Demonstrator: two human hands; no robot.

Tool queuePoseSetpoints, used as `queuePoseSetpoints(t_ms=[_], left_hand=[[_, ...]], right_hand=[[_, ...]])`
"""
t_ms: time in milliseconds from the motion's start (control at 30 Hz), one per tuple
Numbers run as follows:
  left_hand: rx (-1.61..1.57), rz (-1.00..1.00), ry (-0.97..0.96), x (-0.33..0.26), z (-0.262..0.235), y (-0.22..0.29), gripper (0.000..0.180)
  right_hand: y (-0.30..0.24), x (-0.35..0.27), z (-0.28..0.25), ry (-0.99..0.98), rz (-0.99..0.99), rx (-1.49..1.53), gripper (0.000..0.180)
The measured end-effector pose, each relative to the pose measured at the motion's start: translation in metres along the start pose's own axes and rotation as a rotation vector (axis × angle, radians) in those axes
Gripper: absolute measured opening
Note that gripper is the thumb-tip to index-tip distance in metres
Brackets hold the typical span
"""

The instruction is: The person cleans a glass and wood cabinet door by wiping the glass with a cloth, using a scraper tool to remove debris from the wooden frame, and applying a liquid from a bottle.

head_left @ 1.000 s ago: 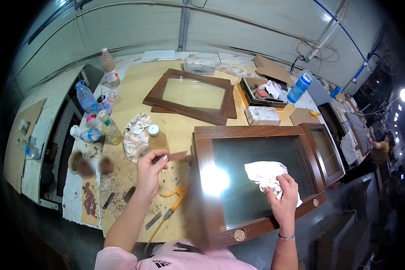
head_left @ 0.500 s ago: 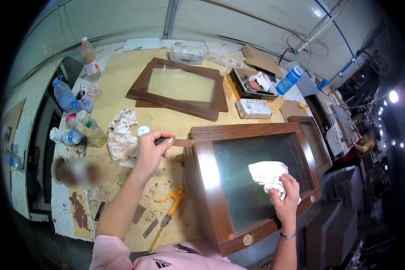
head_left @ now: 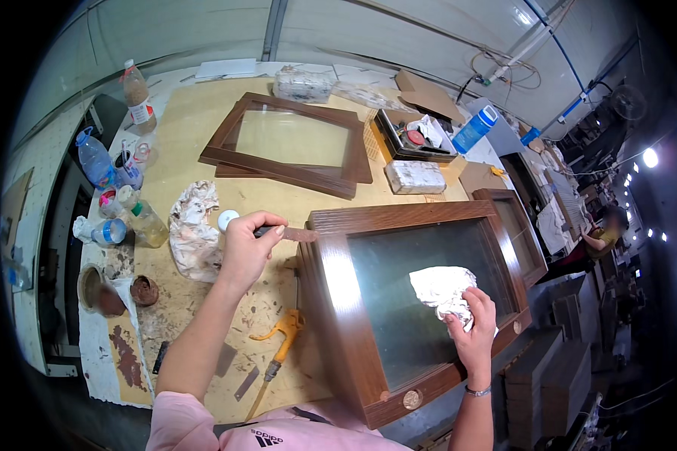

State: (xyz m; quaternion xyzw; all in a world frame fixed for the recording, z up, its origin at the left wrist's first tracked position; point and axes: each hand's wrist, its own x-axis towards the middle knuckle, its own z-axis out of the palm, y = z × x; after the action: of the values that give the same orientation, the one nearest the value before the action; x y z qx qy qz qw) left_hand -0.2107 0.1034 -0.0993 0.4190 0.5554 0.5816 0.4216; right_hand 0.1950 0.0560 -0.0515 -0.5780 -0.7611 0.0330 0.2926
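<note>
My left hand (head_left: pixel 244 252) is closed around a small putty knife (head_left: pixel 301 235). Its blade is smeared brown, and the tip meets the upper left corner of a brown wooden frame with a glass pane (head_left: pixel 368 342). That frame tops a stack tilted in front of me. My right hand (head_left: pixel 475 338) grips a crumpled white cloth (head_left: pixel 437 289) over the lower right part of the glass. Two round patches show on the frame's near edge. A stained, crumpled rag (head_left: pixel 192 233) lies to the left of my left hand, beside a white round lid (head_left: pixel 228 219).
Two glazed frames (head_left: pixel 218 146) lie stacked at the back. Farther right are a box of tools (head_left: pixel 428 154), a wrapped block (head_left: pixel 416 178) and a blue bottle (head_left: pixel 474 131). Bottles (head_left: pixel 149 222), an open brown-stained can (head_left: pixel 144 291) and a yellow air gun (head_left: pixel 284 334) occupy the left side.
The whole view has shifted slightly left. Both hands stay at nearly the same places on the frame, still holding the putty knife and the cloth.
</note>
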Motion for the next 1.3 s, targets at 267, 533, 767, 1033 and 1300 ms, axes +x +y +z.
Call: queuePoseSetpoints(t_ms=[267, 533, 767, 1033, 1300], left_hand=[[0.123, 0.158, 0.055, -0.005, 0.004, 0.004, 0.008], [0.063, 0.181, 0.062, -0.019, -0.003, 0.005, 0.009], [-0.092, 0.018, -0.074, -0.048, 0.003, 0.006, 0.009], [-0.249, -0.086, 0.000, -0.074, -0.010, -0.012, 0.014], [-0.072, -0.005, 0.544, -0.090, -0.122, -0.057, 0.016]], right_hand=[[0.002, -0.001, -0.001, -0.004, -0.005, -0.004, 0.051], [-0.002, 0.000, 0.000, -0.006, -0.009, 0.002, 0.051], [0.006, 0.000, -0.003, 0.013, -0.014, -0.009, 0.049], [-0.001, 0.002, 0.008, -0.038, 0.032, 0.024, 0.049], [0.018, -0.014, 0.004, -0.031, 0.039, 0.098, 0.045]])
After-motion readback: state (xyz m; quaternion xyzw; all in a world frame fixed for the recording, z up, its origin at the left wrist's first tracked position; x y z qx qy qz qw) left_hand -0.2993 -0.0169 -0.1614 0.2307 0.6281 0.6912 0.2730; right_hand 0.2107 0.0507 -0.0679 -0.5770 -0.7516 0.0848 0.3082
